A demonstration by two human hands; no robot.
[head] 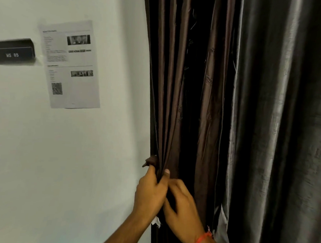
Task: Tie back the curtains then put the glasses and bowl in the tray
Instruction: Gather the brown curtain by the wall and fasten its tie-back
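A dark brown curtain (176,85) hangs beside a white wall, gathered into folds at its left edge. My left hand (149,191) grips the bunched left folds, thumb on the front of the cloth. A small brown tie-back piece (150,161) sticks out from the curtain's edge just above that hand. My right hand (183,206) is close against the left one with fingers curled into the same folds; an orange band circles its wrist. A second, grey shiny curtain (276,127) hangs to the right. No glasses, bowl or tray are in view.
The white wall (60,162) fills the left half. A printed paper sheet (71,64) is stuck on it, and a black sign reading "WS 05" (12,52) sits further left. A white label (156,222) hangs from the curtain below my hands.
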